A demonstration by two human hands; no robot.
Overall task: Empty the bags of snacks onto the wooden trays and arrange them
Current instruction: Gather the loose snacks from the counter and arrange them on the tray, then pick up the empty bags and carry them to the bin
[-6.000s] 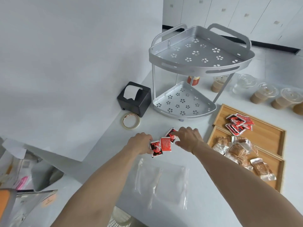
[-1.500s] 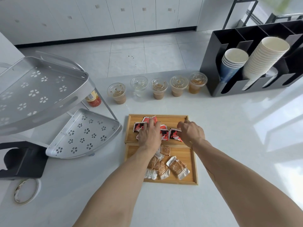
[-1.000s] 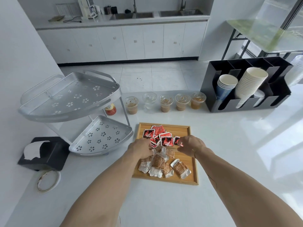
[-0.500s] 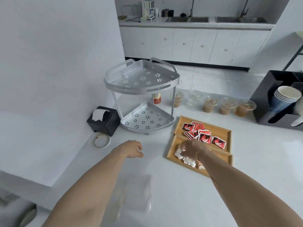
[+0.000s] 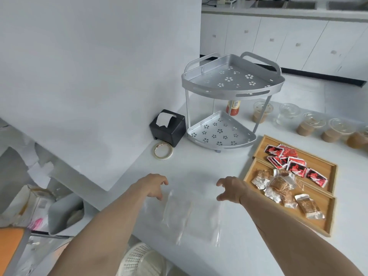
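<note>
Two clear empty plastic bags (image 5: pixel 191 216) lie flat on the white counter near its front edge. My left hand (image 5: pixel 153 186) hovers at their far left corner, fingers spread and empty. My right hand (image 5: pixel 232 189) hovers at their far right side, also open and empty. To the right sit two wooden trays side by side. The far tray (image 5: pixel 318 162) holds several red and black snack packets (image 5: pixel 292 164). The near tray (image 5: pixel 322 222) holds several clear-wrapped brown snacks (image 5: pixel 280 188).
A two-tier silver corner rack (image 5: pixel 231 84) stands behind, with a black tissue box (image 5: pixel 169 127) and a tape roll (image 5: pixel 163 151) to its left. Lidded drink cups (image 5: pixel 310 126) line the back right. A white mesh basket (image 5: pixel 139 259) sits below the counter edge.
My right hand has left the near tray and moved left to the bags. My left hand has come down toward the bags. The view has turned left and down.
</note>
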